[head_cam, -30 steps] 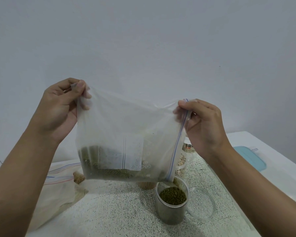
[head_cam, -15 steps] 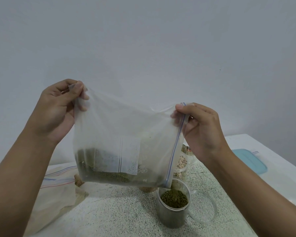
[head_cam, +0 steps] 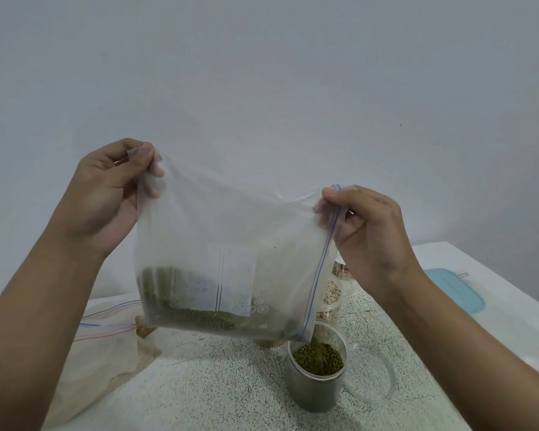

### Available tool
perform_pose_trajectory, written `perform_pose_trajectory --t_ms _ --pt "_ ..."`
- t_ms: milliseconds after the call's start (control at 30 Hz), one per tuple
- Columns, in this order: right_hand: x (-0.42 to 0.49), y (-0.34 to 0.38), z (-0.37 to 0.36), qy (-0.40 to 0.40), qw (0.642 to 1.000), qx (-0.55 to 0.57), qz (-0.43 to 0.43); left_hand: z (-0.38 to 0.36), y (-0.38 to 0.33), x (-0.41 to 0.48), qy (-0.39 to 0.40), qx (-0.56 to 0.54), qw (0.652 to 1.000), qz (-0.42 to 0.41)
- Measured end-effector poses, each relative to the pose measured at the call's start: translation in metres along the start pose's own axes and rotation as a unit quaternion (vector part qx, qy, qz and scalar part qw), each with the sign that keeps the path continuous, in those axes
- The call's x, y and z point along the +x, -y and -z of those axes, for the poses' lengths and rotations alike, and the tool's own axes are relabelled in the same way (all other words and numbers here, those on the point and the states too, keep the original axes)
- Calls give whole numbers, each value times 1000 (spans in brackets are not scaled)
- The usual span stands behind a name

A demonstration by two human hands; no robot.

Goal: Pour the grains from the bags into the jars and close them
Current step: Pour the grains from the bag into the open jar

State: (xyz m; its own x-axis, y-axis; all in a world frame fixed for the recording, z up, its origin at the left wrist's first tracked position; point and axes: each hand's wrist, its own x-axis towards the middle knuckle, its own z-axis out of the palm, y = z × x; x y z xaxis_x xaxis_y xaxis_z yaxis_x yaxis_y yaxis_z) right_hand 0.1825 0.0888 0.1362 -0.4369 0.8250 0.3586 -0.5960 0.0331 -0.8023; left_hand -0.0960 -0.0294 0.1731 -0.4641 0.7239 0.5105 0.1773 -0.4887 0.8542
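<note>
Both the left hand [head_cam: 106, 197] and right hand [head_cam: 371, 237] pinch the tilted bag [head_cam: 231, 237] over the near-right jar [head_cam: 315, 393]; swaying could scatter grains [head_cam: 193, 318] outside.

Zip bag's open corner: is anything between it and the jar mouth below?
Nothing visible does. The zip bag has its lower corner hanging directly over the open jar, green grains inside; the clear lid lies beside the jar, not on it.
</note>
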Motion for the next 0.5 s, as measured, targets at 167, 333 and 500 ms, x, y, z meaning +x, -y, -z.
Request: perform_pose_trajectory --t_ms 167,333,500 --pt "2 0 2 -9 1000 15 -10 -1 3 2 4 7 1000 4" --pt "3 0 6 -13 1000 17 -10 -5 4 5 6 6 1000 4" --pt "5 2 7 -18 1000 18 -9 -8 4 6 10 2 1000 1"
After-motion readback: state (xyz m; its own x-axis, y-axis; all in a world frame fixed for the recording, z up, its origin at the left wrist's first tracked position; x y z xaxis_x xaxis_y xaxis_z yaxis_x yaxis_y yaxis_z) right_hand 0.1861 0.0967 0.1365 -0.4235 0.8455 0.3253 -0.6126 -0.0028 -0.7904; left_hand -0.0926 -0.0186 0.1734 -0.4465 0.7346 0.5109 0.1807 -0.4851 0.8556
